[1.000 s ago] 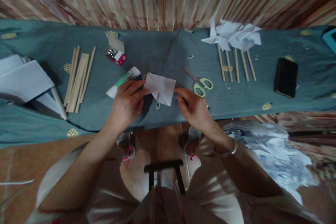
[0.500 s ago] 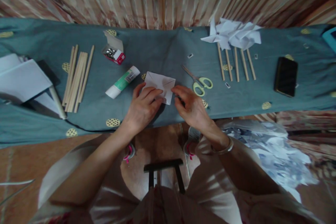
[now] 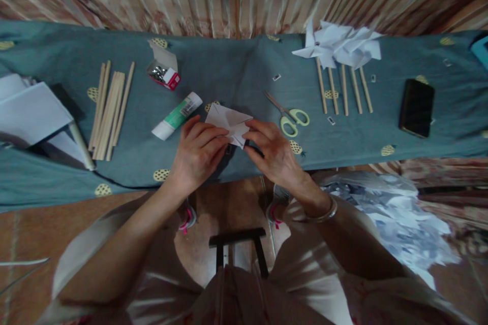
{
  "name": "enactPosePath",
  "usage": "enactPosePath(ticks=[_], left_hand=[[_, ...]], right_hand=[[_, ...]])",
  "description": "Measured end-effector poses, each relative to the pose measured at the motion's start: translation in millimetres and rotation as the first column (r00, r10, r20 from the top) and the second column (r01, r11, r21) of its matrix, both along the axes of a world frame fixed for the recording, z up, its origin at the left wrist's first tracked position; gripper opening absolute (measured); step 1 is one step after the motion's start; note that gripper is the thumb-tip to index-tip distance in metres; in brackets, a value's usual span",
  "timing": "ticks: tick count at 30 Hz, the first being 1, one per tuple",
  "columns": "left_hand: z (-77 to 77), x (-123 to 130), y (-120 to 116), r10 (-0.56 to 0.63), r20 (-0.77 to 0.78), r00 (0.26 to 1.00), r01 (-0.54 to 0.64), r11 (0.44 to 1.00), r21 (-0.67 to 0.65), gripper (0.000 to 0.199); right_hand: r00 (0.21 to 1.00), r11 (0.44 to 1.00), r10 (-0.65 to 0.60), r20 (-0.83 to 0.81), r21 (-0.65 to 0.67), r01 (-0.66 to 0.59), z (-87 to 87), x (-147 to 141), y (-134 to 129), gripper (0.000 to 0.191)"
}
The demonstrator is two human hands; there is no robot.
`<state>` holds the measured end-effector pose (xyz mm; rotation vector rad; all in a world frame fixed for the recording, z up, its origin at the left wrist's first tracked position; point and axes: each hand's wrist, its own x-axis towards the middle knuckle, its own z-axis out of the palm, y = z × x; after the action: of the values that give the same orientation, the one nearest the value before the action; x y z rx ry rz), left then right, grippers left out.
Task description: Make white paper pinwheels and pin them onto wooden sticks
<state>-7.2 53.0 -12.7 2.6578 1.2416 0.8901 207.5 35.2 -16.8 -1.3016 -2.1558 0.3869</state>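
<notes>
A small square of white paper [image 3: 229, 118], cut or creased along its diagonals, is between my hands near the table's front edge. My left hand [image 3: 198, 150] is closed on its left and front side, fingers bent over the paper. On the right, my right hand [image 3: 271, 150] pinches the near right corner between thumb and fingers, and that edge is lifted a little. To the left of the paper lies a green-and-white glue stick [image 3: 177, 116]. Scissors with light green handles [image 3: 292, 117] lie to the right, blades pointing away from me.
Several wooden sticks [image 3: 110, 111] and an open box of small metal pieces [image 3: 164, 71] are at left, beyond them white paper sheets [image 3: 32, 109]. Paper pinwheels [image 3: 339, 43] on sticks lie at back right, near a black phone [image 3: 417, 107]. A bag of paper pinwheels [image 3: 396, 218] stands below.
The paper has turned slightly and its right side has lifted. My right hand has gone from beside the paper to pinching its corner; my left hand has shifted slightly left.
</notes>
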Motion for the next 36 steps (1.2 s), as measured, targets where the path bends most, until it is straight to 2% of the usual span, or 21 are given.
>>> enactPosePath(ticks=[8,14,21,27,32,36], left_hand=[[-0.9,-7,-11,-0.069,-0.029,0.997,0.069,0.998,0.002,0.013],[-5.8,-6,-16,-0.093,-0.131,0.987,0.099,0.994,0.037,0.016],[-4.2,-3,-18,-0.127,-0.116,0.985,0.127,0.992,-0.007,0.018],[-4.7,-3,-19,-0.129,-0.133,0.983,0.136,0.99,0.046,0.016],[-5.6,-2,-19,-0.117,-0.105,0.988,0.113,0.993,-0.045,0.017],[-5.4,-1,-20,-0.113,-0.104,0.988,0.11,0.993,-0.032,0.019]], right_hand=[[0.998,0.999,0.042,-0.052,-0.019,-0.043,-0.5,-4,-2,0.015],[0.99,0.995,-0.032,-0.135,-0.097,0.019,-0.5,-7,2,0.007],[0.984,0.985,-0.103,-0.146,-0.149,0.081,-5.1,-14,11,0.008],[0.969,0.975,-0.174,-0.177,-0.167,0.144,-9.8,-21,18,0.007],[0.965,0.971,-0.196,-0.176,-0.169,0.167,-11.6,-22,21,0.007],[0.963,0.968,-0.218,-0.161,-0.16,0.192,-12.1,-24,21,0.007]])
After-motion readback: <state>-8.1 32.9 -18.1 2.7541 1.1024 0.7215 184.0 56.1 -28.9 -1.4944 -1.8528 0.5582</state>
